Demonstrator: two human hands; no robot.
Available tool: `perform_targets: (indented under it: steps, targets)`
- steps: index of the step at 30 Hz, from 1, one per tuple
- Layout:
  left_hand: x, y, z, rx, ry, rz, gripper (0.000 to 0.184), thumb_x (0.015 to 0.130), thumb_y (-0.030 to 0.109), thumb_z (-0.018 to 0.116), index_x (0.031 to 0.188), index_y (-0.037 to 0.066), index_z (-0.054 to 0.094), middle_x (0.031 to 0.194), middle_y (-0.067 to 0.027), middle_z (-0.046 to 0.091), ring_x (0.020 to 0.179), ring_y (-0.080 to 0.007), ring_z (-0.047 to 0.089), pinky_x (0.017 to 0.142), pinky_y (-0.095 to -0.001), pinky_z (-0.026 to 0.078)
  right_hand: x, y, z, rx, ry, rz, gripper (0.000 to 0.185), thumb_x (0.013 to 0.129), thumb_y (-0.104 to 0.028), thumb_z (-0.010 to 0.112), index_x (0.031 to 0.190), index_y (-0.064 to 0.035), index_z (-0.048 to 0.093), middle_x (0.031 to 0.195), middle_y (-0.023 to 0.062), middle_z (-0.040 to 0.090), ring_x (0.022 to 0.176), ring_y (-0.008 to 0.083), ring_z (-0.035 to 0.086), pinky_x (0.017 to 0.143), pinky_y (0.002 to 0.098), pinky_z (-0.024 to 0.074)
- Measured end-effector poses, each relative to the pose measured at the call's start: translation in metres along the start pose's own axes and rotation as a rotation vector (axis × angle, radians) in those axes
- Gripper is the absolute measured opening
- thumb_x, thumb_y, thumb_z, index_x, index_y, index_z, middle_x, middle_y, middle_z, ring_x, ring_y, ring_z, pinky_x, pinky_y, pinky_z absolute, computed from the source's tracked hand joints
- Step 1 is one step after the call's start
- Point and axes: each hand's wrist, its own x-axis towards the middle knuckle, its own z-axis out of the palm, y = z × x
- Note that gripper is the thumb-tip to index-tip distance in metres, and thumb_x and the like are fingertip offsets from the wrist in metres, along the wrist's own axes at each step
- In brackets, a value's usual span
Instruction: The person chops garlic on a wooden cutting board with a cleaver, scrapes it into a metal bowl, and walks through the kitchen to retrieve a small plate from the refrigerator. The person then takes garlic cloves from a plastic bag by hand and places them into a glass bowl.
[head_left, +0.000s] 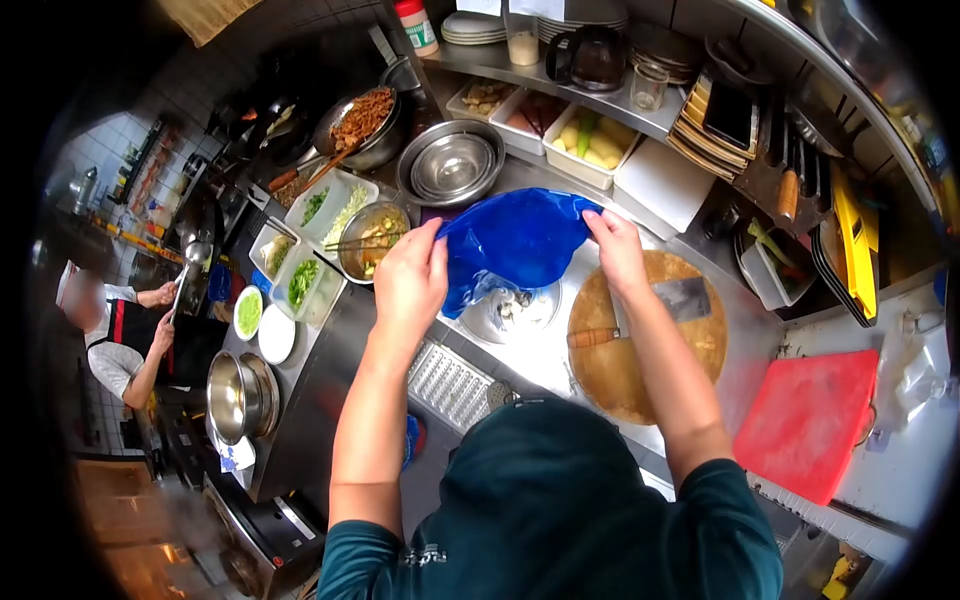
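Observation:
A blue plastic bag [520,240] is stretched between my two hands above the steel counter. My left hand [412,272] pinches its left edge, and my right hand [615,250] grips its upper right corner. Below the bag, partly covered by it, sits a shallow metal bowl [535,320] with small pale and dark pieces in it. To the right, under my right forearm, a round wooden chopping board [650,370] carries a cleaver [685,298] with a wooden handle.
Nested steel bowls [450,165] stand behind the bag, beside a bowl of food with chopsticks [372,240]. Tubs of chopped greens [303,283] are at left. A red cutting board [808,425] lies at right. A co-worker [125,335] holds a ladle far left.

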Motion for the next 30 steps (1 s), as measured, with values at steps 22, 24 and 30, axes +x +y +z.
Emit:
perform_targets:
  steps: [22,24,30]
  targets:
    - [-0.020,-0.043,-0.026,-0.541,0.189,-0.427,0.029,0.104,0.011,0.053,0.126,-0.004,0.064,0.093,-0.0096,0.071,0.070,-0.0126,0.069,0.062,-0.0247,0.056,-0.011,-0.026,0.009,-0.161,-0.082,-0.102,0.037,0.099,-0.021,0.062,0.129,0.0020,0.063,0.124,0.0120,0.068,0.114,0.0168,0.063,0.101,0.0292,0.0459]
    - [-0.024,-0.054,-0.033,-0.640,0.233,-0.523,0.030,0.104,0.013,0.053,0.126,-0.005,0.063,0.094,-0.0104,0.071,0.070,-0.0131,0.069,0.063,-0.0248,0.056,-0.013,-0.015,0.006,-0.207,-0.057,-0.075,0.037,0.099,-0.021,0.062,0.128,0.0022,0.063,0.123,0.0119,0.068,0.113,0.0166,0.063,0.101,0.0296,0.0455]
    - [-0.076,-0.143,-0.078,-0.996,0.644,-0.870,0.030,0.104,0.012,0.051,0.121,-0.012,0.057,0.100,-0.0160,0.068,0.075,-0.0277,0.073,0.064,-0.0301,0.062,-0.032,0.007,-0.021,-0.279,0.006,0.001,0.036,0.100,-0.023,0.062,0.126,0.0025,0.064,0.123,0.0109,0.068,0.113,0.0177,0.063,0.103,0.0301,0.0446]
